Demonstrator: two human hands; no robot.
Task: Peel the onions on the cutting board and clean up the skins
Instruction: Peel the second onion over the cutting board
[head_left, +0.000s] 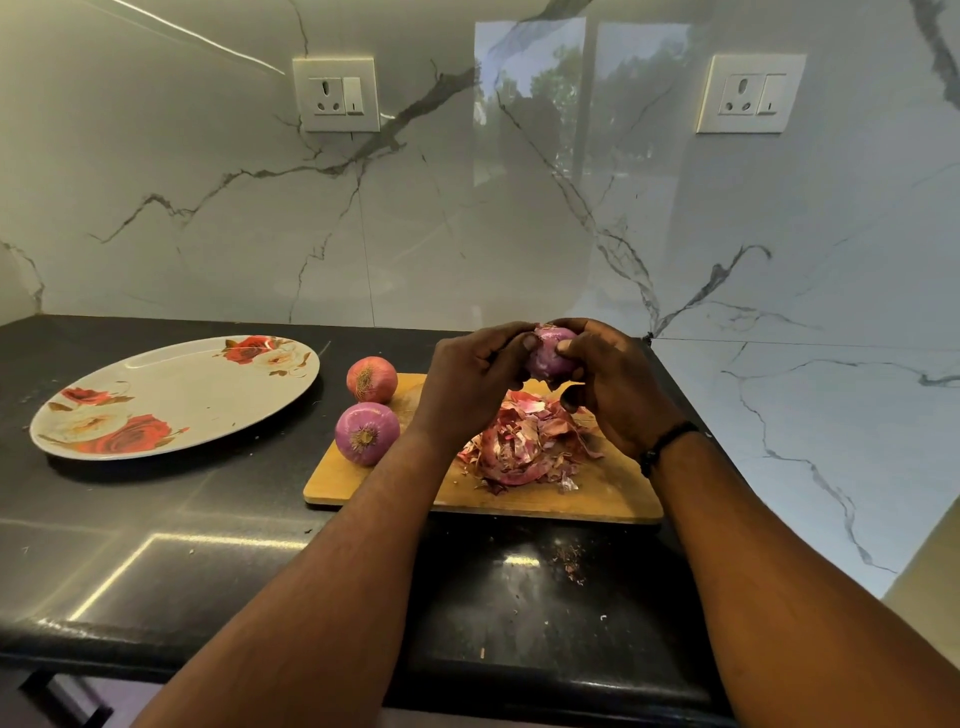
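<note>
Both forearms reach forward, from 6 o'clock toward 12 o'clock, and the hands meet in the air. The left hand (470, 382) grips the peeled red onion (549, 353) from 9 o'clock with curled fingers. The right hand (610, 387) holds it from 3 o'clock, thumb pressing on top.

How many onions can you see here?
3. One purple onion is held in both hands above the wooden cutting board; a peeled purple onion and a brownish unpeeled onion sit at the board's left edge. None seem hidden.
</note>
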